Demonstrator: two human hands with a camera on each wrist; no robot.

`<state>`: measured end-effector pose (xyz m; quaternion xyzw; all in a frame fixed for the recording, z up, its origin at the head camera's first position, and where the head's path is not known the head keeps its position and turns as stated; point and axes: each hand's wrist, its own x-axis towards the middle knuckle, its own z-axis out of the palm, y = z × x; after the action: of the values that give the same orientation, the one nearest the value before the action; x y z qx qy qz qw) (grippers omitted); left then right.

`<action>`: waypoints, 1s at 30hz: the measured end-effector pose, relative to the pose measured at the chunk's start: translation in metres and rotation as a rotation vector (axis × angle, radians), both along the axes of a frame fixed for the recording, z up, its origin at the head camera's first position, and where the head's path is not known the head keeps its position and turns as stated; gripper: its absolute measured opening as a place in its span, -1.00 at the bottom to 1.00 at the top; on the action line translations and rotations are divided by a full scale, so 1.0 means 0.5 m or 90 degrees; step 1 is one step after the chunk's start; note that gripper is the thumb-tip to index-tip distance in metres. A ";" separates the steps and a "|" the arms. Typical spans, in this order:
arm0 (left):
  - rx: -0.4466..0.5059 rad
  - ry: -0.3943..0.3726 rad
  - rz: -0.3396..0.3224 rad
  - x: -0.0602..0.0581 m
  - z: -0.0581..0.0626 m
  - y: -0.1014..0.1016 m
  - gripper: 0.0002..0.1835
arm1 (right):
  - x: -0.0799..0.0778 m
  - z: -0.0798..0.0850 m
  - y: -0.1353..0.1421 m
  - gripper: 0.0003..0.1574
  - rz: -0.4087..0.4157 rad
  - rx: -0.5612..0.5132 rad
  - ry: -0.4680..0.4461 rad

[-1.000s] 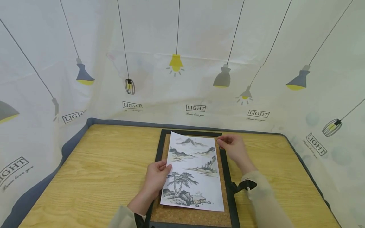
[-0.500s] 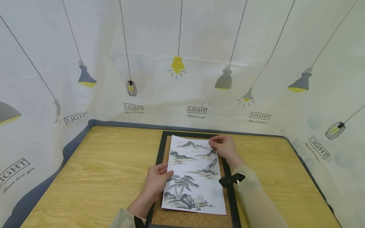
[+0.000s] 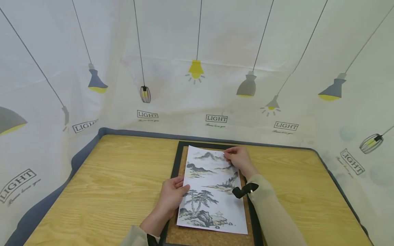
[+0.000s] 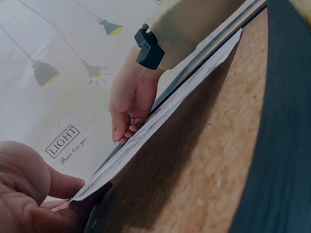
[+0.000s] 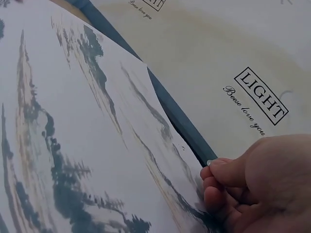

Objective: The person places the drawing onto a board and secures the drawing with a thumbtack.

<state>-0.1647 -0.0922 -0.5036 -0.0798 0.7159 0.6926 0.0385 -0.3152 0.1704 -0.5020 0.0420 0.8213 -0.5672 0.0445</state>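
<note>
A white sheet of paper [image 3: 212,205] printed with an ink landscape of mountains and pines lies over a cork board [image 3: 209,235] with a black frame. My left hand [image 3: 172,194] pinches the sheet's left edge, thumb on top and fingers beneath. In the left wrist view the near edge of the paper [image 4: 146,133] is raised off the cork. At the sheet's upper right corner is my right hand [image 3: 241,160], fingers curled and thumb against the forefinger. A small whitish pin [image 5: 209,162] pokes out between those fingertips; most of it is hidden.
The board lies on a wooden table [image 3: 123,177]. A pale cloth printed with lamps [image 3: 172,68] hangs around the table's back and sides. The board's black frame [image 4: 262,121] runs along its edges. Both wrists carry black straps, the right one with a small black mount [image 3: 245,190].
My right hand has moved left, from beside the board's right edge to over the sheet's upper right corner. My left hand still holds the left edge. The head view has shifted slightly.
</note>
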 end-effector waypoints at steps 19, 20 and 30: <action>-0.004 -0.008 -0.007 -0.002 0.009 0.007 -0.40 | -0.020 0.038 -0.008 -0.80 0.042 0.177 -0.038; -0.004 -0.010 -0.005 -0.002 0.008 0.007 -0.40 | -0.020 0.038 -0.007 -0.80 0.047 0.182 -0.039; -0.014 -0.021 0.004 -0.003 0.003 0.004 -0.41 | -0.024 0.037 -0.016 -0.81 0.080 0.234 -0.041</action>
<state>-0.1661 -0.0901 -0.5021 -0.0939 0.7223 0.6835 0.0470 -0.3272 0.1626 -0.4837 0.0164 0.9102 -0.4023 0.0973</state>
